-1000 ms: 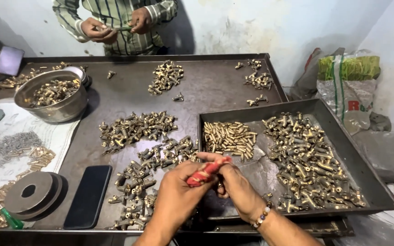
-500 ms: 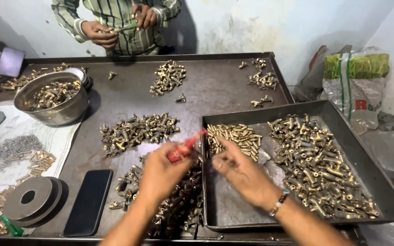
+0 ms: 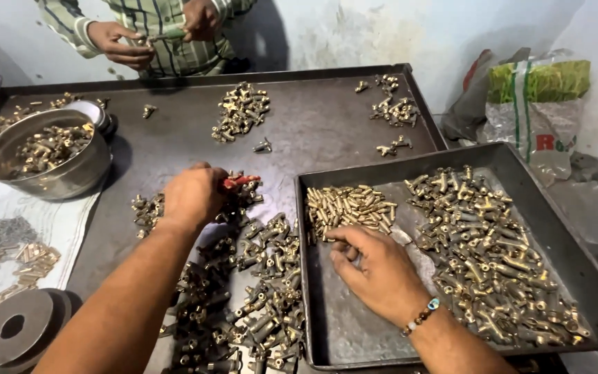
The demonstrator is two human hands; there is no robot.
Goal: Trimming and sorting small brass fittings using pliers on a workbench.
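head view: our left hand (image 3: 192,197) clenches a red-handled tool (image 3: 240,182); our right hand (image 3: 375,270) pinches small brass pins (image 3: 349,206) in the tray (image 3: 340,325); big piles of fittings (image 3: 257,298) remain unsorted.

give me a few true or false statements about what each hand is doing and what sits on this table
1. The left hand holds a red-handled tool. True.
2. The right hand rests inside the metal tray, at the pile of small brass pins. True.
3. The steel bowl is empty. False: it holds brass fittings.
4. The right wrist is bare. False: it wears a beaded bracelet.
5. Another person in a striped shirt stands at the far side of the table. True.
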